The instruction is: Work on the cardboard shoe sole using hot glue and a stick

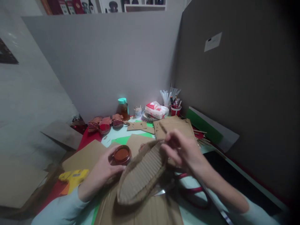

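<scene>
My left hand (103, 172) grips a small round jar of reddish-brown paint (121, 155) together with the near edge of a ribbed corrugated cardboard piece (140, 176), which tilts up above the table. My right hand (184, 151) is pinched on a thin dark stick, probably a brush (163, 128), whose tip hovers over the far end of the cardboard piece. Both hands are slightly blurred.
A yellow glue gun (73, 177) lies at the left, red scissors (191, 189) under my right wrist. Flat cardboard sheets (173, 126) and green paper (123, 139) cover the table. At the back stand a teal-lidded jar (122, 108), a red pen cup (175, 110) and grey partitions (112, 59).
</scene>
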### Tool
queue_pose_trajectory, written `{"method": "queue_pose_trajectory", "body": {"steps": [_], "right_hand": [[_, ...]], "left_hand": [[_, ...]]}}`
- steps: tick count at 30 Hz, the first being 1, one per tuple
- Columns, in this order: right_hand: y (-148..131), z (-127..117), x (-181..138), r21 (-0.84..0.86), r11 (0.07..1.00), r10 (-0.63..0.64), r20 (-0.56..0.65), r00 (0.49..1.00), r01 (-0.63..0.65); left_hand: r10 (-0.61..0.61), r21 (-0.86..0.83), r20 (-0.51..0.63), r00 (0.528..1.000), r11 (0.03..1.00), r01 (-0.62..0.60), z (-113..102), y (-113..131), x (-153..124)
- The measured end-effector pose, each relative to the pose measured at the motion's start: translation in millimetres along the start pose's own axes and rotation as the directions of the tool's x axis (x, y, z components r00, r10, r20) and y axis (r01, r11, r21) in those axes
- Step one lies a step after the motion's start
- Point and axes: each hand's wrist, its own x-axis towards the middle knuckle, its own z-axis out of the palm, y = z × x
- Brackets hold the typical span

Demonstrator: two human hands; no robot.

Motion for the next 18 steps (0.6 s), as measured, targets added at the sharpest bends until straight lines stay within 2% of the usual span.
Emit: {"method": "queue_pose_trajectory", "body": {"steps": [3, 6, 12, 18], "right_hand": [[10.4, -32.6, 15.2, 0.045, 0.999, 0.038, -0.208, 0.977, -0.03], [15.4, -52.2, 22.2, 0.091, 0.994, 0.079, -0.32, 0.944, -0.053], [12.7, -57.9, 18.8, 0.121, 0.99, 0.114, -0.345, 0.932, -0.077], [29.5, -53.3, 20.1, 0.155, 0.985, 0.12, -0.35, 0.929, -0.068]], "left_hand": [[-0.017, -0.005, 0.059, 0.998, 1.0, 0.018, 8.1, -2.1, -2.3], [-0.014, 0.033, 0.099, 0.995, 0.999, 0.011, 17.0, -4.5, -2.9], [0.031, 0.156, 0.188, 0.982, 0.986, -0.061, 38.6, 3.6, -4.8], [0.007, 0.267, 0.254, 0.967, 0.961, -0.077, 51.0, 3.0, -5.3]]}}
